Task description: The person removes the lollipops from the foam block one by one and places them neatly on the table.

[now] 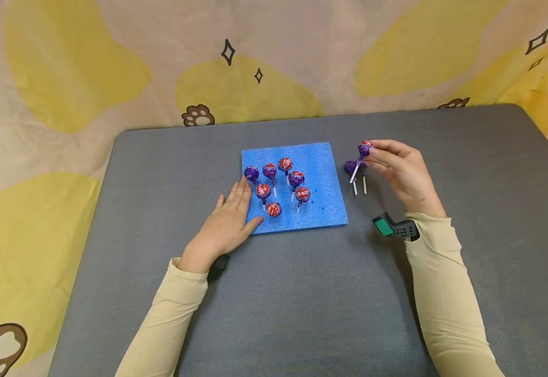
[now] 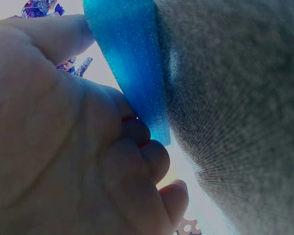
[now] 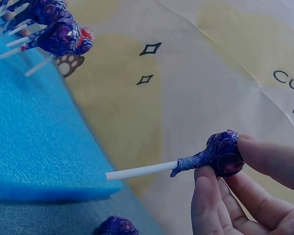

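Pinched by its wrapped head, a purple and red lollipop (image 1: 364,149) is in my right hand (image 1: 408,170), its white stick pointing down to the left. In the right wrist view the held lollipop (image 3: 225,154) is lifted, with thumb and fingers round the head. My left hand (image 1: 227,222) rests along the left edge of a blue foam board (image 1: 328,183), fingers fairly straight, thumb over the front edge. Several wrapped lollipops (image 1: 296,179) stand upright in the board's left and middle part. Below the held one, other lollipops (image 1: 350,167) lie on the table, partly hidden.
The grey table (image 1: 302,298) runs up to a patterned cloth (image 1: 161,63) hanging behind it. A dark strap with a green patch (image 1: 384,226) is on the right wrist. The board's right part shows small holes.
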`<state>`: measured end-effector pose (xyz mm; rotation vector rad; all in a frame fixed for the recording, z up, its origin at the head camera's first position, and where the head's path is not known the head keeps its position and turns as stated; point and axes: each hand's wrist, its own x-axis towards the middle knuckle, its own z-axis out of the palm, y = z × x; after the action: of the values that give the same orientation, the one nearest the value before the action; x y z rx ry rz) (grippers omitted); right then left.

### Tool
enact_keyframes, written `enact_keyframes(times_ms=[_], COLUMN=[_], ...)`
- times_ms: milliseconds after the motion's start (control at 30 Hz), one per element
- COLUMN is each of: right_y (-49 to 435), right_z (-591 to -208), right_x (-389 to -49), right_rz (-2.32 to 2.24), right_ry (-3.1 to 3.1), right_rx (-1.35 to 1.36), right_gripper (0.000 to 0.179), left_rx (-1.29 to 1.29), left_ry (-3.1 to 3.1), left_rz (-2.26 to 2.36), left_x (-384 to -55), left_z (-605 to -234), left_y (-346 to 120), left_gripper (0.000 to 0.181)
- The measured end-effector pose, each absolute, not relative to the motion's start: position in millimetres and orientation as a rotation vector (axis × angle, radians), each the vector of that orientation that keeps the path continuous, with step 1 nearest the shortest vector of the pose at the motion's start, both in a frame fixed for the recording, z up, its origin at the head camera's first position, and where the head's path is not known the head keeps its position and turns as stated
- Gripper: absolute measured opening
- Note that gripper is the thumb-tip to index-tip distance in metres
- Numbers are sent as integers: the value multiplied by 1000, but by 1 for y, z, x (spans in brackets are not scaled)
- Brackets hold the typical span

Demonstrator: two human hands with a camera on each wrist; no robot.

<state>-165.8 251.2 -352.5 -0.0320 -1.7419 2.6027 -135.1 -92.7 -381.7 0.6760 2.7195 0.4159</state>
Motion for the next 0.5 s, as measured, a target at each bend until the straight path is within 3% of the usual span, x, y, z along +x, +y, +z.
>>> enact_keyframes(times_ms=[500], right_y=[261], right_z=[-350], right_x=[-165], right_rz=[2612], right_ry=[-1690], right_rx=[-80], right_gripper=[9], left_rx=[678], left_ry=[2722], left_rz=[415], left_x=[-135], left_z=[-382], left_y=[-93], left_gripper=[74])
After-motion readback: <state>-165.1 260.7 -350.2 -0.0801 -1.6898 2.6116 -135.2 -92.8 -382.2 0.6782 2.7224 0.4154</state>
